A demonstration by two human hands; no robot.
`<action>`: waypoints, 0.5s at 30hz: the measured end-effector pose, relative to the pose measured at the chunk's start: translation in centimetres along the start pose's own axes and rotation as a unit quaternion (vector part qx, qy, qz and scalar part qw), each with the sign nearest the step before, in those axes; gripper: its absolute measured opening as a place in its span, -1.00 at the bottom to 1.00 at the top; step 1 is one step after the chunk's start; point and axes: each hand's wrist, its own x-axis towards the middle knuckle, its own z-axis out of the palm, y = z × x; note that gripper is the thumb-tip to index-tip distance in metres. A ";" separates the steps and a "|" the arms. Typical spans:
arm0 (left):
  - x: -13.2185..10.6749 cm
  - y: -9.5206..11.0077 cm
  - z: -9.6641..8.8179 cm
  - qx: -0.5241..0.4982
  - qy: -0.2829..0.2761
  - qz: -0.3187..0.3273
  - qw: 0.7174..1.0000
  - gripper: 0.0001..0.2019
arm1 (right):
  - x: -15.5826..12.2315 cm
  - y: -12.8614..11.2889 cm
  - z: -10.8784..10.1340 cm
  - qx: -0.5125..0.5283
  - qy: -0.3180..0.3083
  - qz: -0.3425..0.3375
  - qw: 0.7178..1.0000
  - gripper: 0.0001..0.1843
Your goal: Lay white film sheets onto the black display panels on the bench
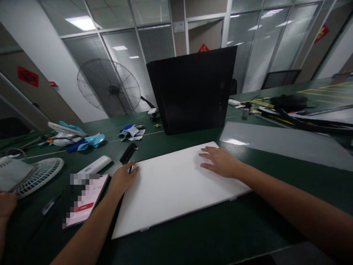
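Note:
A flat white rectangular panel [171, 187] lies on the dark green table in front of me. My left hand [124, 178] is at its far left corner, thumb over the top and fingers along the side, closed on the edge; part of the grip is hidden. My right hand [220, 162] rests palm down near the far right corner, fingers spread and holding nothing. Small clear tabs stick out from the panel's near edge. To the left of my left forearm lies a pink-screened phone [88, 206], partly pixelated.
A large black panel [195, 92] stands upright behind the white one. At right lies a translucent sheet [275, 143]. Left are a white stapler-like device [95, 165], a black object [128, 152], a white basket [46, 175] and another hand [7, 206]. A big fan [110, 88] stands beyond.

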 end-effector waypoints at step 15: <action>-0.1 -0.4 0.3 0.024 0.018 0.022 0.999 -0.46 | -1.0 15.5 1.4 -0.060 0.047 0.402 0.912 -0.10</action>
